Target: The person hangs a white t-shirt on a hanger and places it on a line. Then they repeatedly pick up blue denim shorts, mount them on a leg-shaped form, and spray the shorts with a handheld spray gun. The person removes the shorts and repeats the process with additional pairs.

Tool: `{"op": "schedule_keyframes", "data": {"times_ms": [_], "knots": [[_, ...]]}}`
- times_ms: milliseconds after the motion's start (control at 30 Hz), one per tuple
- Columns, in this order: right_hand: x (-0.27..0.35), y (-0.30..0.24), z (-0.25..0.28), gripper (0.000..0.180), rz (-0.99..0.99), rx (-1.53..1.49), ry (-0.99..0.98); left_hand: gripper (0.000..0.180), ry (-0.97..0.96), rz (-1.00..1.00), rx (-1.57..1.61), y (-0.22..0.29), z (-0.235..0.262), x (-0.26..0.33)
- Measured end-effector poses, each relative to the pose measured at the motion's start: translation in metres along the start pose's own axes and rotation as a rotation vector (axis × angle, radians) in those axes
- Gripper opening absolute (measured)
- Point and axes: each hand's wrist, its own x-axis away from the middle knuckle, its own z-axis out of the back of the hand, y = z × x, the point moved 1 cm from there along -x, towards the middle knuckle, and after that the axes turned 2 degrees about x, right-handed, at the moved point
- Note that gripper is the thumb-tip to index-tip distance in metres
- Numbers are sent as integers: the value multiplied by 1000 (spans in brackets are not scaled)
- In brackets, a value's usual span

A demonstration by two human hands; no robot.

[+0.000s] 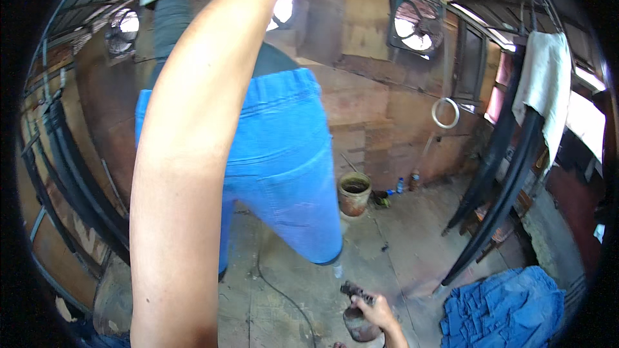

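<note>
Blue jeans [284, 148] stand upright before me, filled out on a dark leg-shaped form [274, 61]. My left forearm [184, 148] reaches up across them and hides much of their left side. The left hand lies at the top edge, almost wholly cut off, so its fingers and anything in them are hidden. Low down, to the right of the jeans, my right hand [379, 312] is closed round a dark spray gun [353, 290]. A round cup [361, 326] hangs under the gun. Its nozzle points up and left, toward the lower leg of the jeans, apart from the cloth.
A pile of blue denim [503, 309] lies at the lower right. Black leg forms [496, 196] hang at right, with a pale cloth [545, 77] over them. Behind the jeans stand a dirty bucket [354, 194] and small bottles [414, 180]. A hose [284, 293] crosses the floor.
</note>
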Motion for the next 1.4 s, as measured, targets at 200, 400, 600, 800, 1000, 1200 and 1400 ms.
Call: {"op": "schedule_keyframes", "data": {"times_ms": [200,400,600,800,1000,1200,1400], "knots": [[-28,-84,109,51,238,-107,282,64,-78,-663,-96,35,-135,159],[-54,-164,180,44,316,-192,245,93,-660,242,982,5,-168,302],[-89,-216,192,26,318,-179,189,109,-865,469,1262,-2,-185,346],[-121,-217,178,27,358,-181,83,111,-905,401,1133,4,-187,359],[-128,-194,166,30,331,-241,167,100,-1156,429,1107,0,-189,363],[-129,-158,169,32,412,-256,278,64,-766,52,749,-28,-128,410],[-169,-102,190,39,381,-125,509,55,-883,390,689,-119,-34,548]]}}
